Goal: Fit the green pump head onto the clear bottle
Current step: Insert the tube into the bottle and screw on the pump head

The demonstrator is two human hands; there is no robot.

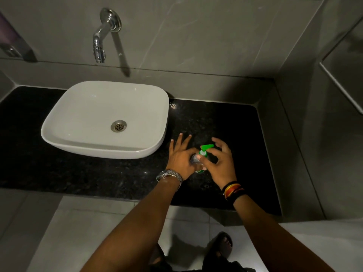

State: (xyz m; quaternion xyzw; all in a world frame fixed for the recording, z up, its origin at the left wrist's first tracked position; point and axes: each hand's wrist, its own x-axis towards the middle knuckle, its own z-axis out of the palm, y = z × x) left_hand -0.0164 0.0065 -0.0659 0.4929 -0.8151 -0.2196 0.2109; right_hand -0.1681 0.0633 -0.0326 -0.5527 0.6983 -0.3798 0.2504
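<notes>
On the counter (225, 122) beside the sink (59, 132), our left hand (180, 160) steadies the bottle (194, 160), fingers spread. Our right hand (220, 163) pinches the pump (205, 149) collar. Light, slick plastic; we'd grip the collar, not the spout.

both hands (200, 160) around a clear bottle (194, 160) with green pump head (205, 149) on black counter (231, 122) beside white basin (59, 132)

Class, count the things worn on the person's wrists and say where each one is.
2. A metal wristwatch is on the left wrist, and a stack of coloured bands is on the right wrist. The undersides of both wrists are hidden.
</notes>
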